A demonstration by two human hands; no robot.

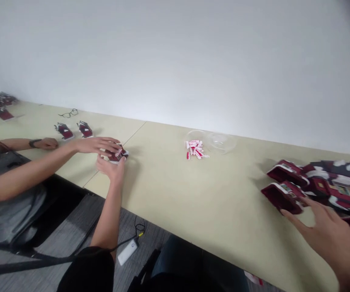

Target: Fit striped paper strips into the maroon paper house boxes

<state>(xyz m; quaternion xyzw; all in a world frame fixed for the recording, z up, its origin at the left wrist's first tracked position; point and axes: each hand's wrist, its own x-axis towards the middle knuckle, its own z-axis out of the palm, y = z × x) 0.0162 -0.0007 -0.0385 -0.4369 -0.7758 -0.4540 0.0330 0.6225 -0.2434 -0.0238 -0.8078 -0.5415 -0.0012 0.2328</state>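
My left hand [112, 167] grips a small dark red piece with white and black trim [120, 153] near the table seam. A co-worker's hand [99, 144] reaches over the same piece from the left, its fingers on top. At the right, my right hand [323, 229] has its thumb and forefinger on the near side of a dark red, box-like piece [280, 198]. That piece lies against several similar pieces [321, 188] heaped at the table's right end. Their exact kind cannot be made out.
Red-and-white striped strips [195, 149] lie by clear plastic dishes [222, 142] near the wall. Two more dark red pieces [85, 129] and glasses [69, 113] are left, beyond the co-worker's arms. A cable runs to a white power bank [127, 252] below the table edge.
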